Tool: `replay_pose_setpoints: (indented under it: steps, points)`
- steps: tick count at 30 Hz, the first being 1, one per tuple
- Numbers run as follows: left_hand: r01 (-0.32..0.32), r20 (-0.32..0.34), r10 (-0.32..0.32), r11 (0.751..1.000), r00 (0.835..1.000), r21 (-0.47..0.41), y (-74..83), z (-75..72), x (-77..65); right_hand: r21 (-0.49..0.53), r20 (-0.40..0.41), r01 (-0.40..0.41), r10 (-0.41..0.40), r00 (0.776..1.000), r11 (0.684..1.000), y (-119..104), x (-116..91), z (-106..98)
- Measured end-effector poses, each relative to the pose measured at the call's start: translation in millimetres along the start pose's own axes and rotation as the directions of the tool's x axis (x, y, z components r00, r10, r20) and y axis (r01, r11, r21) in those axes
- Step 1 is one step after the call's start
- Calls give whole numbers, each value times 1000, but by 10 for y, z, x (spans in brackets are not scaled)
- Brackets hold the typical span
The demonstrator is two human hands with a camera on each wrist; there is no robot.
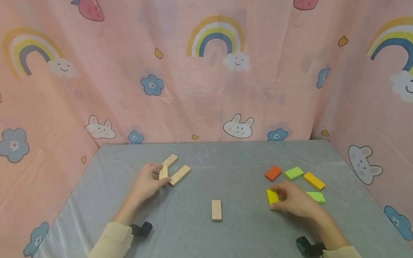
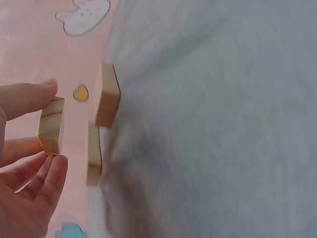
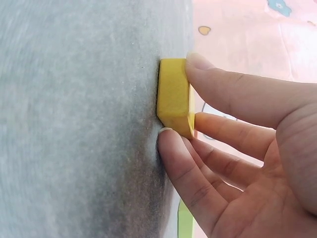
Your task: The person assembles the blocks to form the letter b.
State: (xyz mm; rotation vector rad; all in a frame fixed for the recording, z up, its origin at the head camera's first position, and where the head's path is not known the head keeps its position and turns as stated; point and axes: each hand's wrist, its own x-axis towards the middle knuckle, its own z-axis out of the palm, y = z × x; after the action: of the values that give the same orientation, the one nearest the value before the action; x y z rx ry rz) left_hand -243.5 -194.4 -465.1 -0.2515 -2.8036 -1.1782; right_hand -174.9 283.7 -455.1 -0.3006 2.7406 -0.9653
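In the head view my left hand [image 1: 147, 184] pinches a plain wooden block [image 1: 163, 172] between thumb and fingers. The left wrist view shows this block [image 2: 51, 124] raised off the table. Just beyond it, two more wooden blocks [image 1: 180, 175] lie on the cloth, side by side and slanted. Toward the right, thumb and fingers of my right hand [image 1: 297, 201] pinch a yellow block [image 1: 272, 199] at its ends. From the right wrist, the yellow block [image 3: 173, 89] appears right at the table surface. A light green block [image 1: 316, 197] is partly hidden behind the right hand.
A single wooden block [image 1: 216, 210] lies mid-table between the hands. Behind the right hand are an orange-red block [image 1: 273, 173], another green block [image 1: 294, 173] and an orange-yellow block [image 1: 314, 181]. A pink patterned curtain [image 1: 198, 106] borders the grey table [image 1: 185, 241].
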Motion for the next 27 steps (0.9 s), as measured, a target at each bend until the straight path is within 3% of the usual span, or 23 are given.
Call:
replay_pose_setpoints:
  steps: [15, 27]
  points:
    - [-115, 31, 116, 993, 993, -32, 352, 240, -2, -7, -6, -27, 27, 1000, 1000, -17, -8, 8]
    - [-183, 65, 185, 982, 980, -34, 638, 456, 40, -11, -23, -4, 3, 1000, 1000, 19, 4, 20]
